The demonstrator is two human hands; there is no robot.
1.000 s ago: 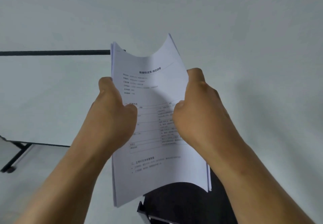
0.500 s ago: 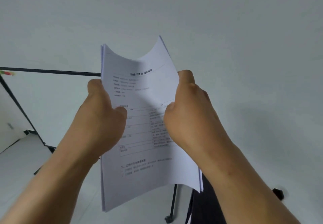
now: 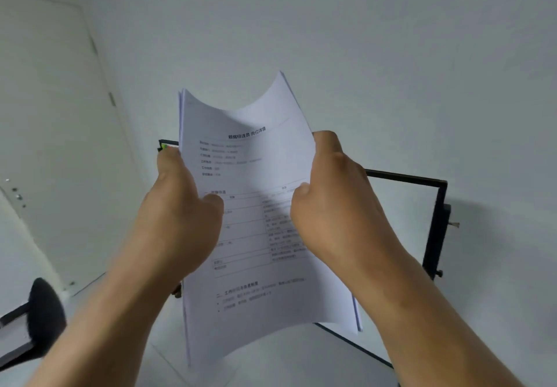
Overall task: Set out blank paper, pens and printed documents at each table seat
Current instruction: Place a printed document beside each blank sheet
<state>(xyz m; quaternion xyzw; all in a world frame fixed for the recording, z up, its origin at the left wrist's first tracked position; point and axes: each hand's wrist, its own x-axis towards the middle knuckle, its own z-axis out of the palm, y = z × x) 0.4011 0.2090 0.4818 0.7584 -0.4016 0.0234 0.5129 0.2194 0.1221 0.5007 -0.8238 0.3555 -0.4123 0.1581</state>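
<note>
A stack of printed documents [image 3: 256, 157], white sheets with black text and a table on the top page, is held up in front of me, bowed inward along its top edge. My left hand [image 3: 180, 214] grips the stack's left edge, thumb on the top page. My right hand [image 3: 334, 202] grips the right edge, thumb pressing on the print. The lower part of the stack hangs free below both hands.
A black-framed whiteboard [image 3: 434, 214] on a stand is behind the papers, against a white wall. A pale door [image 3: 60, 145] is at the left. A black chair part [image 3: 42, 305] shows at the lower left over a light floor.
The view has swung left and turned: the whiteboard now sits behind and right of the papers, and a door and chair came into view. Both hands keep the same grip on the stack.
</note>
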